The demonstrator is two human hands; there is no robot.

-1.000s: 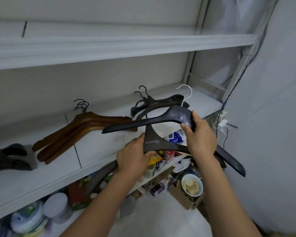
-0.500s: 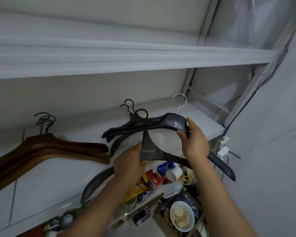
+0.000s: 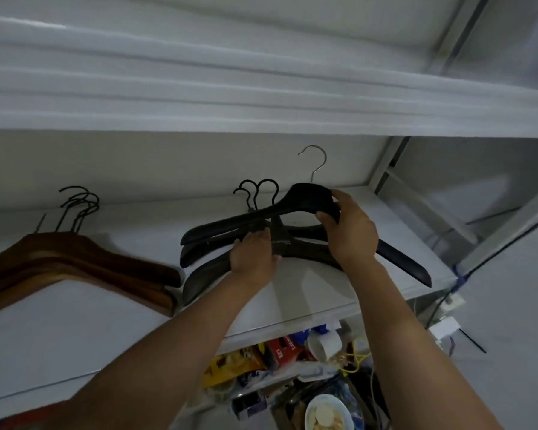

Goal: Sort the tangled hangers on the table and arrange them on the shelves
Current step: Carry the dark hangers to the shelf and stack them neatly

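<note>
left hand (image 3: 253,256): fingers curled round the middle of the lower black hanger (image 3: 398,262), low over the white shelf (image 3: 292,305) | right hand (image 3: 351,234): fingers and thumb pinch the top of the silver-hook hanger (image 3: 308,197), above the black pile (image 3: 199,252) | brown hangers (image 3: 75,262): same shelf, left side

The right hand (image 3: 351,231) grips the silver-hooked black hanger (image 3: 246,217) near its hook, the left hand (image 3: 253,256) holds the second black hanger (image 3: 401,259) at its centre, both over the white shelf (image 3: 308,293); brown wooden hangers (image 3: 90,259) lie stacked left.
</note>
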